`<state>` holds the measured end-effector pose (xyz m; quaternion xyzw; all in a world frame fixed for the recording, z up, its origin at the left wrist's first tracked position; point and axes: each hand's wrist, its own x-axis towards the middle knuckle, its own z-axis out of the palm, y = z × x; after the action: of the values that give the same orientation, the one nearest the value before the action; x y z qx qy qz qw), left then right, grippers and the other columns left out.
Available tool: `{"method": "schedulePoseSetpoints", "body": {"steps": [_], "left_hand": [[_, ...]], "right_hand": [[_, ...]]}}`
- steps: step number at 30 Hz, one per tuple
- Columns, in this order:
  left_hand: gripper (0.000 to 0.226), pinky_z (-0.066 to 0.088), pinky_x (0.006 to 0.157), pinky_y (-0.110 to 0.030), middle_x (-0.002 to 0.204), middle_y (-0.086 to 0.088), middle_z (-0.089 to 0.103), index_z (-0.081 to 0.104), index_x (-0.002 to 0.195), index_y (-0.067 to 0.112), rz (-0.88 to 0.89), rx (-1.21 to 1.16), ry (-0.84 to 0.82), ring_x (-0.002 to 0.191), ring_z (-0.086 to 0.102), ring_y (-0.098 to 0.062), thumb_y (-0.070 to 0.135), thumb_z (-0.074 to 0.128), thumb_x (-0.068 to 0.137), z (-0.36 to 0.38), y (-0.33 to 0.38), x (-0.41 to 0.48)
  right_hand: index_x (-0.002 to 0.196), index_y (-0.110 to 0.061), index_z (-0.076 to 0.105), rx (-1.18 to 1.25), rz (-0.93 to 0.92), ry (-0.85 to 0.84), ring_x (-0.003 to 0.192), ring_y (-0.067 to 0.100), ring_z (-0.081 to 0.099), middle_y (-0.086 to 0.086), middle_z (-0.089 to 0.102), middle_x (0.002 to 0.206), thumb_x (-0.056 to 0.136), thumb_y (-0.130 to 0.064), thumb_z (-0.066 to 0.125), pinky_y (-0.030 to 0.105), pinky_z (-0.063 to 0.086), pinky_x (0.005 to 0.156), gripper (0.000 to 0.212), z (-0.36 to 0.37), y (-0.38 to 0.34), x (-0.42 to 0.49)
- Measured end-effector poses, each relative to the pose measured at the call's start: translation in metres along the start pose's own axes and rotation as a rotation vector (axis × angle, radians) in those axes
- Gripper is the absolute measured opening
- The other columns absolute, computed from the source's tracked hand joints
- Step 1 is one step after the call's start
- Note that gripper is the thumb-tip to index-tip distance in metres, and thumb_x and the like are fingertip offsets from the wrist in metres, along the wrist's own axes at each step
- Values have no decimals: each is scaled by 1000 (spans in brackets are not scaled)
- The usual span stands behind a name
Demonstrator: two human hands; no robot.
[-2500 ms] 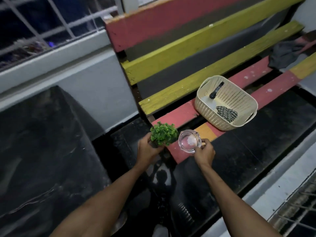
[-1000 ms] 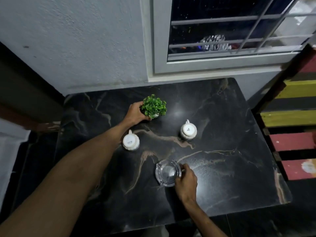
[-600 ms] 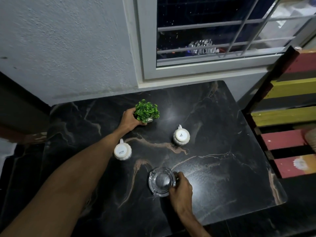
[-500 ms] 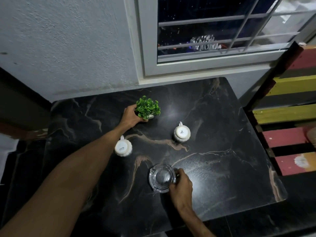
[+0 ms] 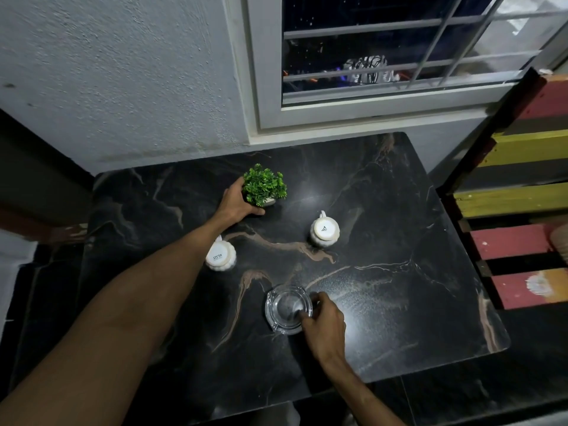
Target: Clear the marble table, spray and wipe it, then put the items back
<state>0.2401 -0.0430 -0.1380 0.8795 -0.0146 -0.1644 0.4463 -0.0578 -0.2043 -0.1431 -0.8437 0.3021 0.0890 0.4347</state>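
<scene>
- Four things sit on the marble table [image 5: 384, 302], a dark polished slab with rounded corners and pale tan and white veins running across it, glare shining near the middle.
- Left hand [image 5: 238, 204] is cupped around the small plant [image 5: 265, 186], fingers wrapped on its pale pot at the far side of the table; the foliage is a dense, bright green tuft of tiny leaves, plastic-looking, though that's hard to judge in this dim light.
- Right hand [image 5: 324, 322] pinches the rim of the glass ashtray [image 5: 287, 312] near the table's front edge, thumb dipping over the inner lip; it's clear, thick-walled, round with notches, and nothing shows inside it.
- First white mug [image 5: 220, 256] stands upside down just beside the left forearm, ribbed sides like a pumpkin, dark lettering on its flat base.
- Second white mug [image 5: 324, 233] is upside down too, well to the right of the first, same ribbed body, handle pointing away, a small mark on its base.
- Behind the table: a rough, grainy plastered wall [image 5: 123, 72] and a white-framed window [image 5: 384, 103] with metal bars.
- Off to the right, a slatted bench [image 5: 522, 195] of painted planks in red, yellow and dark grey, the paint chipped in places.
</scene>
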Motion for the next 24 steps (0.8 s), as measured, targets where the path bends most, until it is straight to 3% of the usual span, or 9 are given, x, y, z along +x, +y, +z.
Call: {"method": "schedulePoseSetpoints", "body": {"steps": [4, 7, 12, 17, 24], "left_hand": [[114, 53, 105, -48, 134, -13, 62, 41, 148, 12, -51, -50, -26, 121, 62, -28, -3, 97, 50, -8, 0, -9], [114, 56, 97, -44, 134, -16, 59, 35, 153, 11, -68, -51, 1, 118, 62, -33, -4, 95, 57, -18, 3, -22], [101, 49, 107, -45, 149, -12, 48, 36, 154, 16, -61, -3, 155, 132, 51, -28, 8, 91, 69, -35, 14, -66], [84, 37, 119, -45, 155, -11, 41, 41, 152, 15, 49, 110, 329, 141, 43, -28, 13, 85, 80, -37, 35, -137], [75, 35, 120, -44, 153, -10, 44, 44, 149, 11, 92, 227, 449, 141, 43, -28, 12, 81, 83, -3, 80, -237]], "right_hand": [[111, -32, 62, -49, -8, 3, 96, 12, 65, -11, 68, 105, 85, -41, 73, 39, 56, 86, 30, -7, 0, -3], [115, -30, 61, -101, -47, 7, 101, 14, 64, -9, 63, 113, 88, -44, 70, 40, 54, 88, 31, -16, -3, -4], [118, -25, 59, -186, -150, -18, 106, 19, 59, -3, 57, 119, 92, -44, 65, 42, 53, 89, 32, -39, -6, -5], [121, -21, 58, -227, -385, -98, 110, 21, 57, 0, 50, 121, 94, -37, 62, 39, 52, 91, 32, -75, -4, -4], [136, -17, 53, -326, -636, -111, 123, 25, 52, 5, 53, 132, 96, -31, 62, 40, 48, 102, 43, -144, -16, 7]]}}
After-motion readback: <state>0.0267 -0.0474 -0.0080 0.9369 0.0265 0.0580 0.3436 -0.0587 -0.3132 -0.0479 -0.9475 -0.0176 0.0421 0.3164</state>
